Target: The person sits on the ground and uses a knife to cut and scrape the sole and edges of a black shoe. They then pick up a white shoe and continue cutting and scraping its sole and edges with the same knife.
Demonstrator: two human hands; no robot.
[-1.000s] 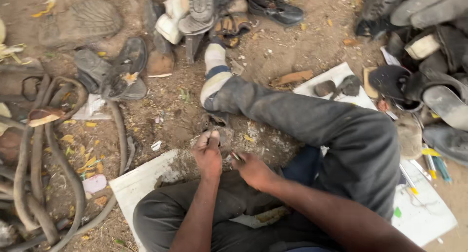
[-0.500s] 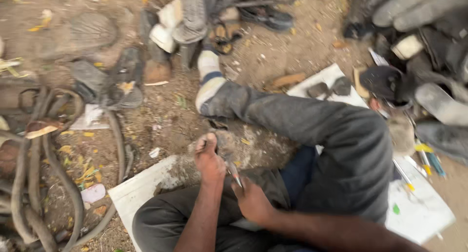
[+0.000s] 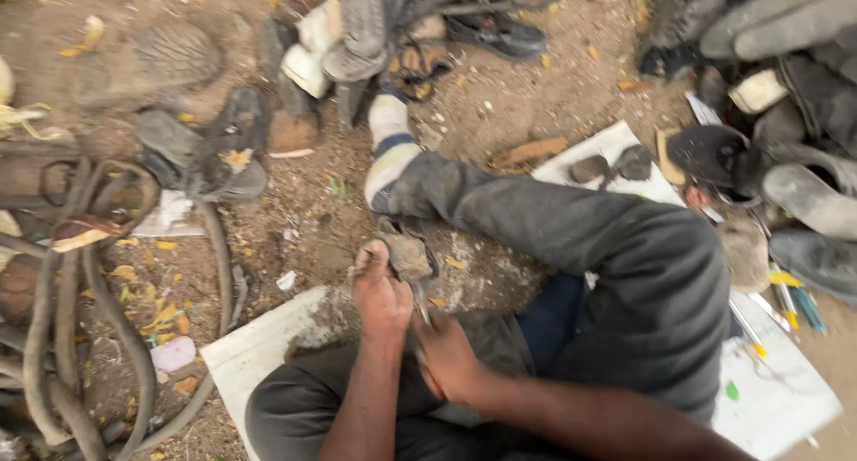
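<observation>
The right hand has drawn back from the worn sole piece, pulling a thin tool; its finger state cannot be told. The left hand fingers pinch the piece above the lap: a working stroke is under way

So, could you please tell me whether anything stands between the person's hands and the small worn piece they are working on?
Nothing visible does. The left hand already grips the worn piece, and the right hand holds a thin metal tool pointed up at it from just below.
</observation>
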